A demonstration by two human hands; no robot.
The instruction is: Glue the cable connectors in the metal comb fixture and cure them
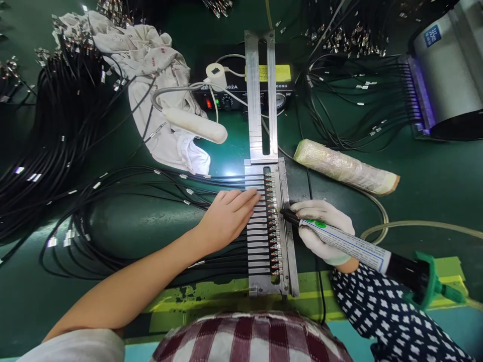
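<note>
A metal fixture [284, 226] lies in front of me, with a row of black cables [226, 256] set in its slots. The cables' small metal connectors [272, 237] line up along its right side. My bare left hand [228, 216] rests flat on the cables, its fingers stretched toward the connectors and nothing gripped. In a white glove, my right hand [324, 226] is wrapped round a dispensing syringe [347, 244] with a white label and a green cap end. The syringe's black nozzle points left at the connector row; whether its tip touches one cannot be made out.
Behind the fixture stands a black controller box [234, 98]. A lit lamp [196, 124] lies near a crumpled white cloth [147, 55]. A wrapped roll [347, 166] lies at right, below a silver curing machine [449, 70] with violet light. Cable bundles [56, 110] cover the left.
</note>
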